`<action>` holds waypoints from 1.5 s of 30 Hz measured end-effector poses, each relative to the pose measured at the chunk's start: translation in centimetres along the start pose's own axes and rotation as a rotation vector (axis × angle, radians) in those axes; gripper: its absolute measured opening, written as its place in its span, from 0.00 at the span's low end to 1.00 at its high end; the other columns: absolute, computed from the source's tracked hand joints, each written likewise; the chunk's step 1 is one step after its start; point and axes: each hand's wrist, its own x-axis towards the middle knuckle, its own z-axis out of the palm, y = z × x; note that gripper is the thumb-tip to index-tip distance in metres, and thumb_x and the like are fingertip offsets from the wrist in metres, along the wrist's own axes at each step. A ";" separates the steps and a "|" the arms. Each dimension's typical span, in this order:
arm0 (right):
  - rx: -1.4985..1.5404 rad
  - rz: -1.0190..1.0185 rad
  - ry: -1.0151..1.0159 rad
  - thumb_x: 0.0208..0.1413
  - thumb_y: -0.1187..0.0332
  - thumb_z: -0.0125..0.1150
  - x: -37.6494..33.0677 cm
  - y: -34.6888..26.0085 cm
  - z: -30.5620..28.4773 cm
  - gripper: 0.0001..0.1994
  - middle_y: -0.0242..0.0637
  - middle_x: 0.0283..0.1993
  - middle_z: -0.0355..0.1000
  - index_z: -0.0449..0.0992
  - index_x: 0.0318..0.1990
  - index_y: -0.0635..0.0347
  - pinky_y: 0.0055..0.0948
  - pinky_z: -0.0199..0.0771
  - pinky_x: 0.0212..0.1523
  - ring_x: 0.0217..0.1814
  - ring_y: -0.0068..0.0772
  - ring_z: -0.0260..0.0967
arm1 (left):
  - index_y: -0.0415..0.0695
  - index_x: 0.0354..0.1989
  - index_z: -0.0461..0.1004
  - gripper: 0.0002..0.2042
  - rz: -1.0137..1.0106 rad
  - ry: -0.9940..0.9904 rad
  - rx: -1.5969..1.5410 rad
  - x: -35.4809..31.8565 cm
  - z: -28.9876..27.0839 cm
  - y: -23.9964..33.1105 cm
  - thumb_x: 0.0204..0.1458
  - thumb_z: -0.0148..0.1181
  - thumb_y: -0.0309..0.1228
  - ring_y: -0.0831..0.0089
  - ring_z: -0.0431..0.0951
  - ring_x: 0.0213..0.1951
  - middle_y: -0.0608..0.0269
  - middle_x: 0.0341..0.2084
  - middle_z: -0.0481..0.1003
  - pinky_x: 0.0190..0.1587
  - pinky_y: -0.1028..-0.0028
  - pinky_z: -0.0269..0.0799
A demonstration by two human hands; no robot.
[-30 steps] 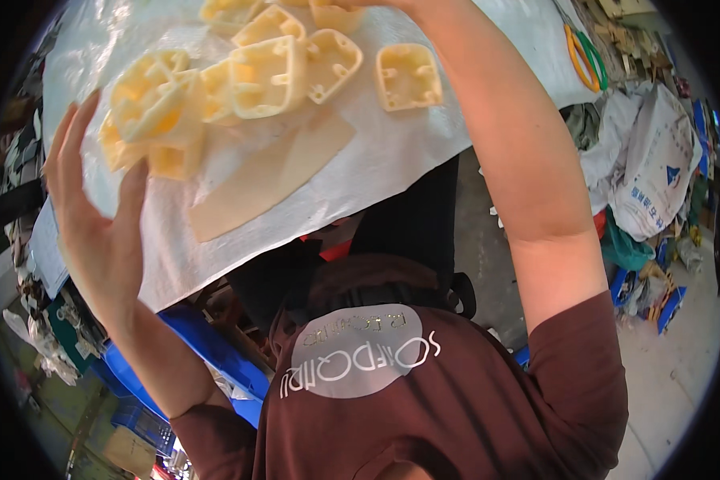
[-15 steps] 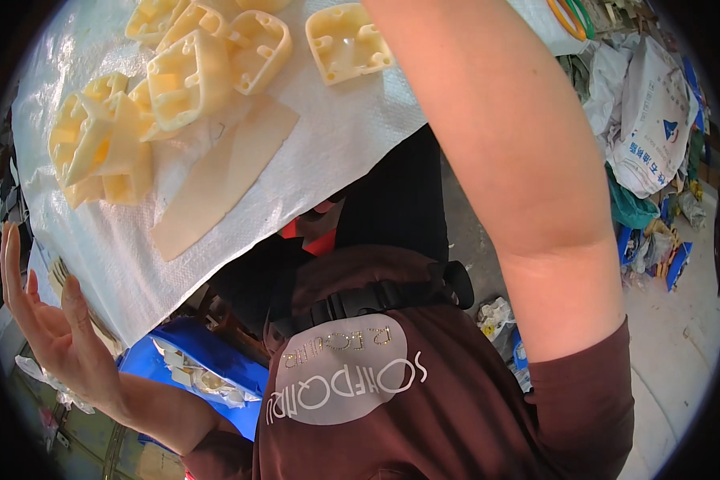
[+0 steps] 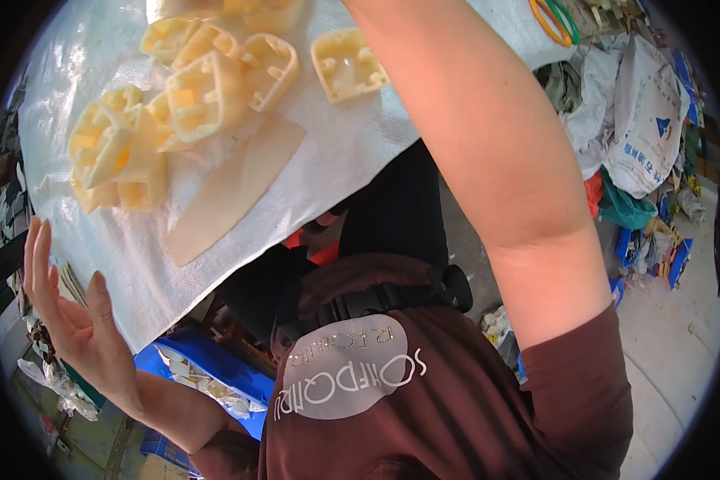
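Note:
My left hand (image 3: 80, 320) is raised at the left beside the edge of the white woven plastic sheet (image 3: 328, 152). Its fingers are stretched and apart, and it holds nothing. My right forearm (image 3: 480, 120) reaches across the sheet and leaves the picture at the top, so my right hand is out of sight. Several cream-yellow moulded plastic parts (image 3: 208, 96), hollow with small inner posts, lie in a loose pile on the sheet. One similar part (image 3: 348, 66) sits apart, close to my right forearm. A flat beige strip (image 3: 236, 188) with a pointed end lies below the pile.
Below the sheet's near edge stands a blue bin (image 3: 256, 384) with pale scraps in it. White sacks (image 3: 644, 120) and a green bag (image 3: 628, 204) crowd the right side. Orange and green rings (image 3: 564, 20) lie at the far right corner of the sheet.
The view has shifted, so the plastic parts and strip appear lower and slightly right. More pale parts show at the top edge. My left hand stays open and appears slightly further right.

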 end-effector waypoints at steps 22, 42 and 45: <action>-0.030 -0.460 0.741 0.47 0.68 0.61 -6.3 13.5 1.7 0.13 0.49 0.55 0.65 0.72 0.40 0.62 0.34 0.65 0.50 0.52 0.45 0.65 | 0.41 0.42 0.73 0.22 -0.200 0.124 -0.231 -6.0 3.1 0.5 0.32 0.60 0.15 0.53 0.67 0.52 0.50 0.48 0.68 0.54 0.61 0.60; -0.173 -1.027 0.219 0.38 0.76 0.66 -11.8 5.3 12.6 0.14 0.38 0.41 0.67 0.69 0.35 0.60 0.36 0.68 0.42 0.43 0.42 0.65 | 0.44 0.28 0.76 0.09 -0.011 0.150 -0.228 -9.3 8.5 0.0 0.36 0.63 0.18 0.63 0.73 0.44 0.65 0.35 0.75 0.46 0.66 0.61; -0.252 -1.067 0.191 0.38 0.73 0.65 -11.1 3.8 14.4 0.12 0.37 0.42 0.66 0.70 0.32 0.61 0.36 0.67 0.44 0.45 0.40 0.63 | 0.44 0.28 0.76 0.10 -0.019 0.178 -0.247 -9.3 8.6 0.0 0.35 0.63 0.18 0.63 0.73 0.44 0.65 0.34 0.75 0.46 0.67 0.61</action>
